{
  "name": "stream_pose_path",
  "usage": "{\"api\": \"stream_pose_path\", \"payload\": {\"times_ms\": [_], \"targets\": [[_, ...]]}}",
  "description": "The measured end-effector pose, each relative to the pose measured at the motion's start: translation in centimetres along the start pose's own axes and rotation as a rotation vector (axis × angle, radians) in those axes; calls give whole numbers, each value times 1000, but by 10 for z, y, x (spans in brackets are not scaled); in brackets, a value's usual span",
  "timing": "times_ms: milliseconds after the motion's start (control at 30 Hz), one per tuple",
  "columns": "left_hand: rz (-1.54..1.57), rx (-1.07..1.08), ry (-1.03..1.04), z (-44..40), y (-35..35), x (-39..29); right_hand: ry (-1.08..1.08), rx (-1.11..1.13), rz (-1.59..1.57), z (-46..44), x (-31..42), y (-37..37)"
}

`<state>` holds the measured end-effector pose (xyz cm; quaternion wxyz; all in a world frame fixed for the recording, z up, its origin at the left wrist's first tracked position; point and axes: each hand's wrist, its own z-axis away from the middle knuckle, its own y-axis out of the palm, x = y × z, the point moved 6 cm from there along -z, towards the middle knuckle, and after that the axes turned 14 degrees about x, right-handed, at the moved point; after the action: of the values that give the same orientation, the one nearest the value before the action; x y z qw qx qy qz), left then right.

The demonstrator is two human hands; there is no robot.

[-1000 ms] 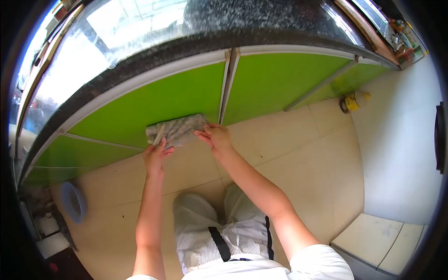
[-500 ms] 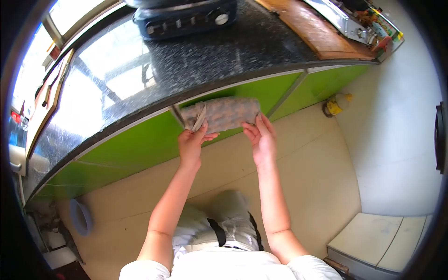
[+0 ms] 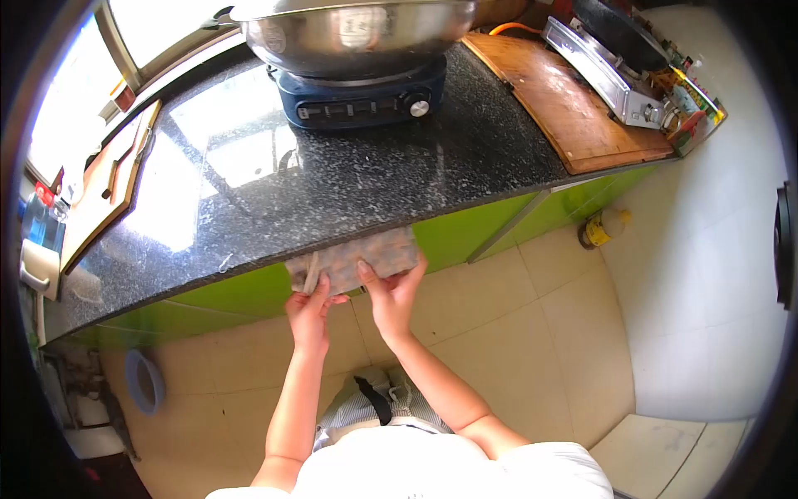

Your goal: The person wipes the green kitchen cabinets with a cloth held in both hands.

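Observation:
A folded, grey-brown patterned cloth bundle (image 3: pixel 370 255) with a pale strap near its left end is held at the counter's front edge. My left hand (image 3: pixel 309 314) grips its lower left corner, thumb beside the strap. On the right part, my right hand (image 3: pixel 394 303) has its thumb on the front face and its fingers behind the right end. The far edge of the bundle lies close against the counter rim; whether they touch I cannot tell. Whatever is inside the folds is hidden.
On the black speckled counter (image 3: pixel 366 183) stands a blue electric cooker (image 3: pixel 357 104) with a large steel pan (image 3: pixel 357 37). A wooden board (image 3: pixel 557 100) and a gas stove (image 3: pixel 607 75) are right; another board (image 3: pixel 116 179) is left. A bottle (image 3: pixel 600 229) and blue basin (image 3: pixel 143 382) stand on the floor.
My view has shifted, showing more of the countertop and the steel pan. The bundle now sits at the counter edge. My right hand has moved inward, its thumb now on the bundle's face.

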<state>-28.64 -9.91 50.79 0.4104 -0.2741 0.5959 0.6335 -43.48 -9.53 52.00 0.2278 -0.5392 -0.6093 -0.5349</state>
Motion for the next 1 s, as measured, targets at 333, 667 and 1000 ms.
{"api": "stream_pose_path", "payload": {"times_ms": [333,667,1000], "targets": [[-282,162,-58,-17,-2,-22,105,-135,124,-2,13,9],[-238,-3,-53,-12,16,-15,356,-12,118,-22,-2,-18],[-297,-271,42,-4,39,-10,738,611,316,-53,12,-51]]}}
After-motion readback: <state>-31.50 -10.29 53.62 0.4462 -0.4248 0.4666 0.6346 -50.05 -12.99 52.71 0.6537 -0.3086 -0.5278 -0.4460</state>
